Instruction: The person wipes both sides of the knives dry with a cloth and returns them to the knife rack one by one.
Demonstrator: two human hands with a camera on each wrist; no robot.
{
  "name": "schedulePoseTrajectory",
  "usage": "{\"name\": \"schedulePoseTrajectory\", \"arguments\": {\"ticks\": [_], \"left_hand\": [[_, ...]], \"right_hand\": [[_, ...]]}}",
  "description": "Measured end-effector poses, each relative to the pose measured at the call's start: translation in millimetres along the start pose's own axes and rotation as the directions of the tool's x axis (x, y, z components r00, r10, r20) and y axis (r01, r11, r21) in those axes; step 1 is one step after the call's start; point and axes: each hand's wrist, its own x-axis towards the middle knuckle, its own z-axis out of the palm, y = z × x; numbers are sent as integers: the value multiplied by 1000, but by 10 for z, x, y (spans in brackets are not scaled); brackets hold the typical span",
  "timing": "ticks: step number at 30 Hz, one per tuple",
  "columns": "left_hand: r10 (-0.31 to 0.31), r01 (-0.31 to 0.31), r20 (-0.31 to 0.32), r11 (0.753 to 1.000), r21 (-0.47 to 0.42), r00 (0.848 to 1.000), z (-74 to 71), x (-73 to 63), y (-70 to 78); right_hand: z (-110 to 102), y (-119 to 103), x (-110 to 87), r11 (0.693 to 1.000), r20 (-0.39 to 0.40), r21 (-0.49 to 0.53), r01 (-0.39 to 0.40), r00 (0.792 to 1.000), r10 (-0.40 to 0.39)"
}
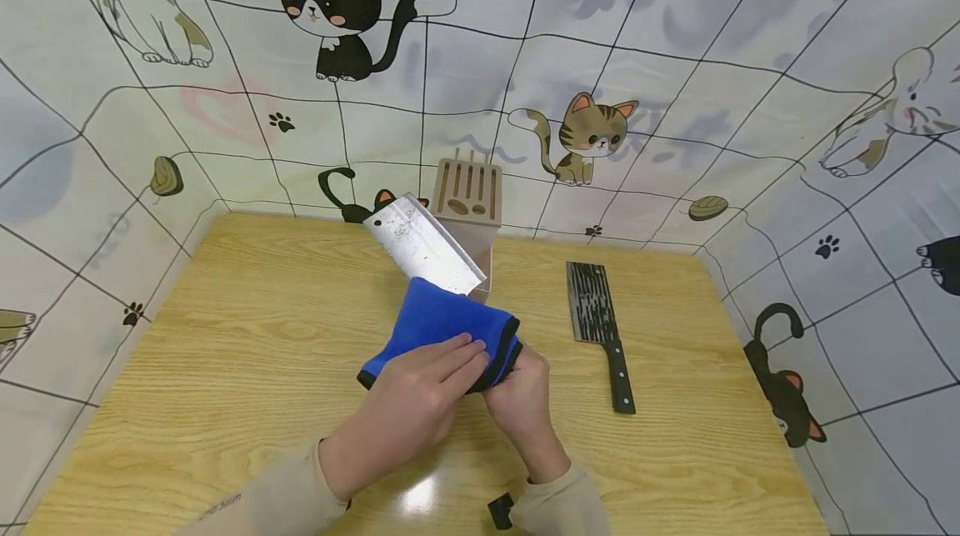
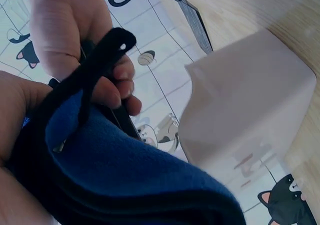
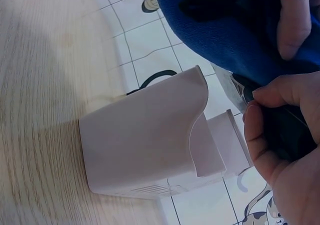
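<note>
My right hand grips the black handle of a cleaver, whose broad silver blade points up and to the left, with marks on its face. My left hand holds a folded blue cloth with black edging, fingers laid over it. That cloth covers the lower part of the blade, close to the handle. In the left wrist view, the right hand's fingers curl round the dark handle beside the cloth's edge. Folds hide most of the left thumb.
A beige knife holder with a slotted top stands at the back, behind the raised blade. Right of the hands, a second cleaver with a dark streaked blade lies on the wooden table. Cat-print sheeting rises behind and along both sides.
</note>
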Motion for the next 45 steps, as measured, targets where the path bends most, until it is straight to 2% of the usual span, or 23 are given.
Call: {"name": "schedulePoseTrajectory", "arguments": {"ticks": [5, 12, 23, 28, 39, 45], "left_hand": [[22, -22, -3, 1000, -14, 1000, 13, 4, 24], [-6, 6, 0, 1000, 11, 1000, 22, 3, -12], [-55, 59, -47, 995, 79, 997, 27, 36, -184], [-73, 80, -69, 991, 103, 995, 16, 42, -282], [-143, 146, -36, 984, 100, 989, -38, 39, -433], [-172, 173, -23, 979, 108, 985, -65, 47, -518]], "right_hand": [[-23, 21, -20, 999, -11, -33, -9, 1000, 9], [-19, 2, -5, 999, -4, -37, -29, 1000, 29], [-25, -6, -5, 996, 19, 71, -45, 999, 44], [-34, -8, -10, 999, 23, 33, -22, 1000, 21], [-44, -41, -23, 996, 43, 39, -76, 996, 74], [-46, -43, -33, 997, 40, 30, -69, 997, 68]]}}
